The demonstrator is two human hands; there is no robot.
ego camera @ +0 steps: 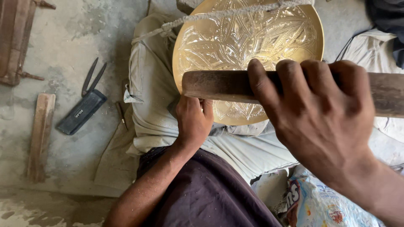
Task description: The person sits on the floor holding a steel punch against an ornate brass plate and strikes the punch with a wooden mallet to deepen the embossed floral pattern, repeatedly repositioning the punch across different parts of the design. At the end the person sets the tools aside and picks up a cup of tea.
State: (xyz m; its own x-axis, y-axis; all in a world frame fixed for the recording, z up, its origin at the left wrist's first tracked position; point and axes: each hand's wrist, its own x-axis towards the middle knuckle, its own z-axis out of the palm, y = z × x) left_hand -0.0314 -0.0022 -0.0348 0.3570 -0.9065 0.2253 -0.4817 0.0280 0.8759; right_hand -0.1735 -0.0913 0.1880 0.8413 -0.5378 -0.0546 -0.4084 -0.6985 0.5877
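A round brass plate (pixel 252 38) engraved with a leaf and flower pattern rests on my lap against my grey trouser leg (pixel 153 96). My right hand (pixel 320 113) is wrapped around a thick wooden handle (pixel 214 86) held level across the plate's lower half. My left hand (pixel 193 120) is closed at the plate's lower left rim; what it pinches is hidden behind the handle. A twisted rope (pixel 219 14) runs across the plate's top.
On the concrete floor at left lie a black case (pixel 80 112) with dark metal dividers (pixel 93 77) beside it, a wooden stick (pixel 40 134) and a rusty wooden frame (pixel 14 40). A printed plastic bag (pixel 320 206) sits at lower right.
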